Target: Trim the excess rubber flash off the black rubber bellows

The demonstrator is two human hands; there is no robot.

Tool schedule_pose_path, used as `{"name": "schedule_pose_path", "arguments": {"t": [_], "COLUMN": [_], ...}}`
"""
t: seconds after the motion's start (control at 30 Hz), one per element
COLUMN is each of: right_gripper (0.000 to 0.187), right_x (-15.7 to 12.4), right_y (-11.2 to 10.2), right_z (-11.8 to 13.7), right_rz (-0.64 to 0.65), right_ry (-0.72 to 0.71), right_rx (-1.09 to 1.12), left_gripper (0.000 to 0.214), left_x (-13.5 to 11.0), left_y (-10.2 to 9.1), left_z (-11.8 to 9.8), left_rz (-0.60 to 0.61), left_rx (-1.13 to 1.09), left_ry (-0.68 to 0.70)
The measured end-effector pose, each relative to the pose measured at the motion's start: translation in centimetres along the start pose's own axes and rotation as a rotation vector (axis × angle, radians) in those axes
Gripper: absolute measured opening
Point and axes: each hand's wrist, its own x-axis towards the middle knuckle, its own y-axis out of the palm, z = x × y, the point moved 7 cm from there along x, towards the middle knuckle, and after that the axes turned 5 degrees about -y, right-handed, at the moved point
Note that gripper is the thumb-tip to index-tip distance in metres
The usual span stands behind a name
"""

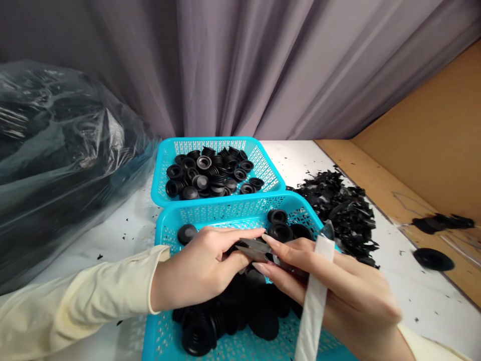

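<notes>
Left hand: closed, pinching a dark piece, mostly hidden by fingers, above the near basket. Right hand: closed round a cutting tool with metal blades, their tips at the piece; a white-wrapped handle slants from the same grip. Near basket: black ribbed parts, loosely heaped. Far basket, just behind: further black parts. Black scraps: one pile, right side of the bench. Step in hand, as judged: trimming the held piece. Next move appears to call for a steady pinch, left fingertips clear of the blades, and a controlled cut; exact cutting line not discernible.
</notes>
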Motion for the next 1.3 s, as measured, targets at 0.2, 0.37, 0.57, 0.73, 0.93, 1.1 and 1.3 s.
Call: {"name": "schedule_pose_path", "arguments": {"t": [0.2,0.37,0.57,0.73,0.93,1.1,1.3], "right_gripper": [0.013,0.015,0.014,0.015,0.019,0.026,0.026], "right_x": [0.1,-0.2,-0.2,-0.4,-0.3,0.2,-0.2], "right_y": [0.3,0.4,0.3,0.2,0.0,-1.1,-0.6], "right_z": [-0.1,0.1,0.2,0.2,0.4,0.0,-0.1], "right_rz": [0.024,0.044,0.049,0.048,0.04,-0.113,-0.079], "right_ry": [0.014,0.016,-0.003,-0.019,-0.042,0.056,0.056], "right_rx": [-0.027,-0.046,-0.051,-0.028,-0.004,0.046,0.076], "left_gripper": [0.038,0.039,0.04,0.039,0.037,0.028,0.033], "left_x": [-0.1,-0.3,-0.4,-0.4,-0.4,-0.4,-0.5], "left_y": [-0.2,-0.3,-0.5,-0.6,-0.4,-0.3,-0.4], "left_z": [-0.3,-0.3,-0.8,-0.9,-0.9,-0.8,-0.7], "left_rz": [-0.037,-0.072,-0.08,-0.085,-0.072,-0.072,-0.081], "left_rx": [0.04,0.063,0.097,0.101,0.107,0.039,0.054], "left_ry": [0.082,0.099,0.115,0.118,0.121,0.107,0.073]}}
